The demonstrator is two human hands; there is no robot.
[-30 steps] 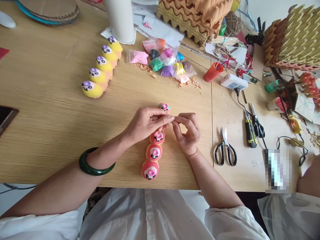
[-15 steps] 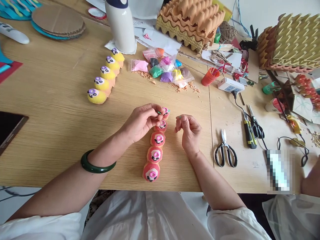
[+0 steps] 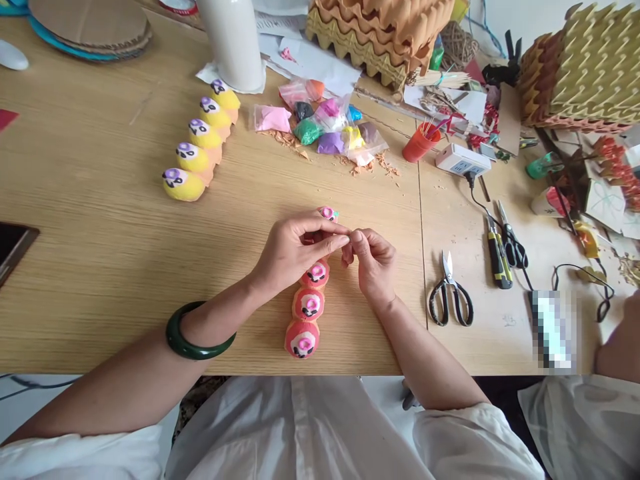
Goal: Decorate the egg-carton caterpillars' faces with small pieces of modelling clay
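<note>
A row of pink-red egg-carton domes with painted eyes [image 3: 308, 303] lies on the wooden table in front of me. My left hand [image 3: 295, 250] and my right hand [image 3: 373, 261] meet fingertip to fingertip just above the far end of that row. Both pinch something tiny between thumb and forefinger; it is too small to name. A dark green bangle [image 3: 195, 333] circles my left wrist. A matching row of yellow domes with purple eyes [image 3: 200, 143] lies at the far left.
Small bags of coloured clay [image 3: 325, 123] lie beyond my hands, near a white bottle [image 3: 230, 40]. Scissors [image 3: 450, 293], pliers [image 3: 500, 257], a power strip [image 3: 459, 160], an orange cup [image 3: 420, 143] and stacked egg cartons [image 3: 585, 67] fill the right side. Another person's arm [image 3: 617, 347] shows at the right edge.
Half a second ago my hands were apart, each pinching a small green bit. They have now come back together above the far end of the pink row.
</note>
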